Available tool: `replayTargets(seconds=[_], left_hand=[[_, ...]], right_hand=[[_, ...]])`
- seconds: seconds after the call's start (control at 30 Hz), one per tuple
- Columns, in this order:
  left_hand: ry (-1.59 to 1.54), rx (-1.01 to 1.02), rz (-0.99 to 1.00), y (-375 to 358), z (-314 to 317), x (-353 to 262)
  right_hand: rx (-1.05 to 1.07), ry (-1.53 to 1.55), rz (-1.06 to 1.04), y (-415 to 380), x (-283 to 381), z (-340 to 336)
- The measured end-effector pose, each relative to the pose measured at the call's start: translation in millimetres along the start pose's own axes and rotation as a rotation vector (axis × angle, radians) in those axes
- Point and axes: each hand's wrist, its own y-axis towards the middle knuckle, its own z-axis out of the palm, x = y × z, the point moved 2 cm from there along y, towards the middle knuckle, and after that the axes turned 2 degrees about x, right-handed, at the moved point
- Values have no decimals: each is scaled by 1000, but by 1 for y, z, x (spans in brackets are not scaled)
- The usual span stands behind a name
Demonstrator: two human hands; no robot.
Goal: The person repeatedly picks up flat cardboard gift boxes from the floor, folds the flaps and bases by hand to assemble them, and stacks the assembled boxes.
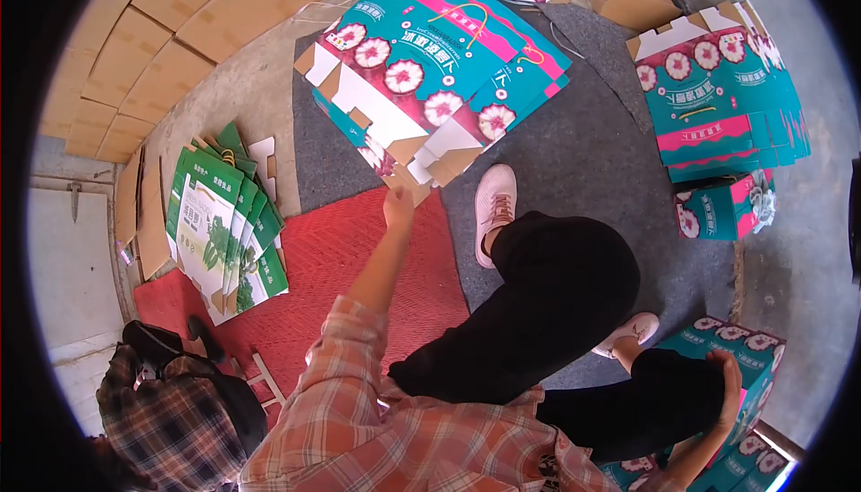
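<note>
A stack of flattened teal and pink printed cartons (430, 52) lies on the dark mat ahead. My left hand (399, 209) is at the near corner of that stack, its fingers closed on a brown cardboard flap. At the lower right, my right hand (728, 389) is beside my knee, next to a teal printed box (762, 357). Its fingers look extended and apart, and nothing shows in them.
Green and white flattened cartons (215, 223) lie at the left by a red mat (359, 259). Brown boxes (179, 34) are stacked behind. More teal cartons (717, 97) stand at the right. A person in a plaid shirt (179, 420) is at the lower left.
</note>
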Motion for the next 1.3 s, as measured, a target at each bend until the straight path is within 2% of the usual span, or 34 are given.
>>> replayTargets(seconds=[0.07, 0.1, 0.13, 0.17, 0.23, 0.3, 0.37, 0.5, 0.6, 0.67, 0.7, 0.77, 0.87, 0.93, 1.0, 1.1, 1.13, 1.2, 1.3], left_hand=[[-174, -30, -247, 35, 6, 22], [-173, -33, -253, 53, 11, 33], [-304, -79, -261, 69, 16, 44], [-438, -123, -267, 81, 22, 47], [-489, -107, -268, 98, 28, 38], [-531, -93, -266, 99, 22, 19], [-547, -112, -457, 84, 14, -20], [-634, -110, -534, 99, 10, -16], [-718, 0, -585, 108, 14, -13], [-754, 461, -370, 117, 26, -12], [-754, 459, -369, 112, 28, -23], [-804, 514, -235, 93, 39, -78], [-752, 560, -199, 74, 41, -149], [-730, 535, -139, 52, 33, -203], [-790, 605, -51, 38, 24, -251], [-800, 656, 80, -19, -1, -338], [-805, 680, 107, -37, -5, -360], [-822, 801, 177, -67, -4, -395], [-681, 934, 192, -129, -5, -437]], right_hand=[[14, 59, 43, 9, -1, 2], [24, 119, 81, 14, -2, 3], [27, 114, 82, 16, -10, 3], [-11, 210, 43, 15, -24, 0], [-45, 301, 1, 11, -23, 7], [-231, 470, 27, -5, -11, 23], [-193, 426, 26, -7, -18, 12], [-169, 385, 51, -9, -16, 10], [-158, 355, 76, -9, -11, 10], [-170, 344, 92, -12, -4, 14], [-181, 335, 107, -12, 2, 18], [-185, 329, 105, -13, 4, 20], [-182, 321, 87, -16, 6, 21], [-178, 297, 70, -18, 10, 23], [-167, 257, 57, -17, 10, 16], [-134, 45, 60, -1, -19, -21], [-150, 60, 47, 0, -14, -21], [-101, -517, -246, 12, 25, -11], [-118, -396, -466, 17, 82, 2]])
